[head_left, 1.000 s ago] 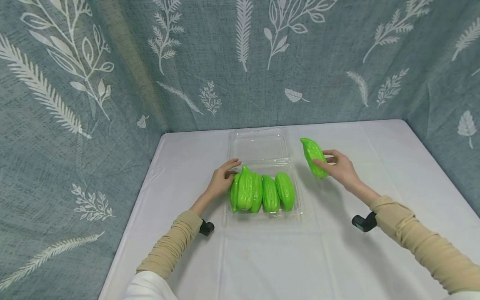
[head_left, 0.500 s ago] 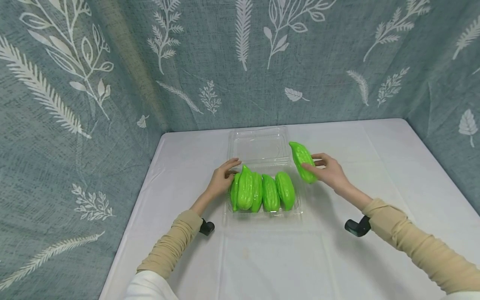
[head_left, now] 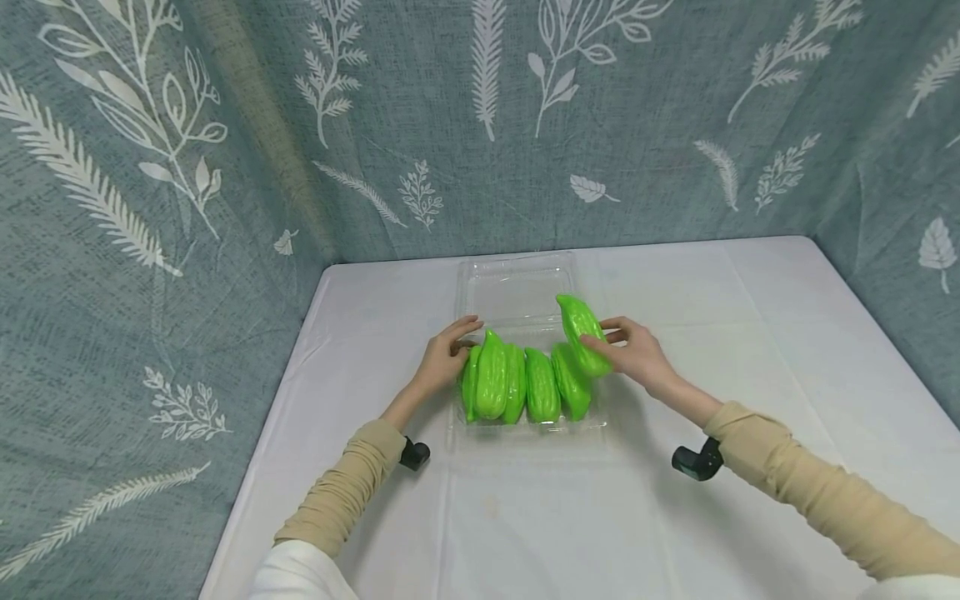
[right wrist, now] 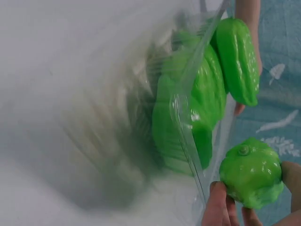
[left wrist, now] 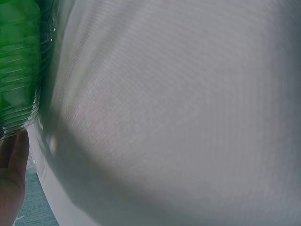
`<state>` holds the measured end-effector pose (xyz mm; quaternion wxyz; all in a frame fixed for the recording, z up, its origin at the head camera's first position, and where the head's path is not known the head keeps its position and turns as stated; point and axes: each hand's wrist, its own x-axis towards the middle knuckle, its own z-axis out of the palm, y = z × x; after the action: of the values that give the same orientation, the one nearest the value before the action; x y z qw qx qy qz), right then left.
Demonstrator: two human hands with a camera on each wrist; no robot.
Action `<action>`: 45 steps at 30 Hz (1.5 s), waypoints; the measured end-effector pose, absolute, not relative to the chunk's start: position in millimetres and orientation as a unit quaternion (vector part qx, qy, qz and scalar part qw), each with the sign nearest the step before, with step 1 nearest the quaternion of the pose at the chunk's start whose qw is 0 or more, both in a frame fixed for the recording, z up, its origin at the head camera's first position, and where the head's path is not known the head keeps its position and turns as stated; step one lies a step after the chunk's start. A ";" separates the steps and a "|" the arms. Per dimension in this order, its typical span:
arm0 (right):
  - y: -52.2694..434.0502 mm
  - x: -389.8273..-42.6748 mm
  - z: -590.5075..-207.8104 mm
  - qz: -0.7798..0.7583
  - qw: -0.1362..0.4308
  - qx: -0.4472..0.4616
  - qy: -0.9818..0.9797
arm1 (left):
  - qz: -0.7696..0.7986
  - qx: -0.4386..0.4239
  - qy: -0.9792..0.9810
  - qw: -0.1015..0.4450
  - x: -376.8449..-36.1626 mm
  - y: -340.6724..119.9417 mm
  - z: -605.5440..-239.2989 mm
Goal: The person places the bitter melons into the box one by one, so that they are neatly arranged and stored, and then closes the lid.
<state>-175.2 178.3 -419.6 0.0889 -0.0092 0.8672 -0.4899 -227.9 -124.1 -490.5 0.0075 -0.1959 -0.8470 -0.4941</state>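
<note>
My right hand (head_left: 633,354) holds a green bitter melon (head_left: 581,333) by its side, tip pointing up and back. It hangs over the right part of a clear plastic container (head_left: 592,425) and overlaps another bitter melon (head_left: 576,392) there. In the right wrist view, thumb and fingers (right wrist: 217,202) grip the held bitter melon (right wrist: 251,172) from opposite sides. Several bitter melons lie side by side in the container; one bitter melon (head_left: 491,383) rests on top at the left. My left hand (head_left: 442,358) rests at the container's left back corner, with straight fingers (left wrist: 18,153) against its wall.
The clear lid (head_left: 517,287) lies folded back behind the container. A white cloth (head_left: 540,517) covers the table. A grey-blue leaf-patterned curtain (head_left: 450,108) stands behind and at both sides. A black wrist camera (head_left: 697,460) juts out under the right sleeve.
My right hand has moved left and slightly toward me with the bitter melon, from right of the container to above its right side. The left hand has stayed in place.
</note>
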 end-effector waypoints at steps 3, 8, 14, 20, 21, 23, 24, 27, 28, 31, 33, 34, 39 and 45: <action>172.7 -173.2 -419.6 -0.493 0.096 -0.009 0.865 | -0.498 -0.199 -0.844 0.006 -228.7 -124.7 -491.4; 163.2 -169.1 -420.1 -0.491 0.106 -0.010 0.865 | -0.494 -0.199 -0.846 0.007 -228.5 -124.9 -491.1; 153.6 -165.9 -423.0 -0.485 0.119 -0.003 0.867 | -0.492 -0.196 -0.848 0.005 -227.1 -124.3 -489.0; 147.0 -164.0 -426.4 -0.473 0.113 0.010 0.874 | -0.490 -0.197 -0.849 0.007 -227.9 -123.8 -489.4; 145.8 -163.7 -426.5 -0.470 0.111 0.011 0.876 | -0.489 -0.197 -0.850 0.008 -227.8 -123.7 -489.3; 143.5 -163.5 -426.4 -0.460 0.108 0.014 0.881 | -0.488 -0.198 -0.850 0.008 -227.7 -123.7 -489.1; 142.2 -163.3 -426.2 -0.454 0.107 0.016 0.885 | -0.488 -0.197 -0.850 0.008 -227.6 -123.7 -489.1; 138.8 -163.3 -426.9 -0.434 0.105 0.018 0.895 | -0.486 -0.197 -0.851 0.009 -227.9 -124.0 -489.3; 137.8 -163.2 -427.3 -0.428 0.105 0.017 0.898 | -0.486 -0.197 -0.852 0.008 -228.1 -124.0 -489.3; 135.1 -162.3 -428.6 -0.419 0.102 0.015 0.902 | -0.487 -0.195 -0.851 0.007 -228.2 -123.9 -489.0; 133.0 -161.4 -428.4 -0.418 0.102 0.014 0.902 | -0.490 -0.192 -0.850 0.005 -227.9 -123.6 -488.6; 131.9 -160.8 -428.3 -0.418 0.102 0.013 0.903 | -0.492 -0.192 -0.849 0.005 -227.8 -123.4 -488.3; 126.6 -158.6 -429.0 -0.416 0.111 0.013 0.902 | -0.493 -0.188 -0.849 0.004 -226.5 -123.1 -487.4; 123.2 -155.5 -428.7 -0.426 0.116 0.012 0.897 | -0.489 -0.192 -0.851 0.006 -227.0 -123.0 -487.3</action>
<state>-155.5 123.2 -428.7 0.1158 0.0123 0.8971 -0.4262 -227.0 -123.0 -487.3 0.0060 -0.1924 -0.8506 -0.4894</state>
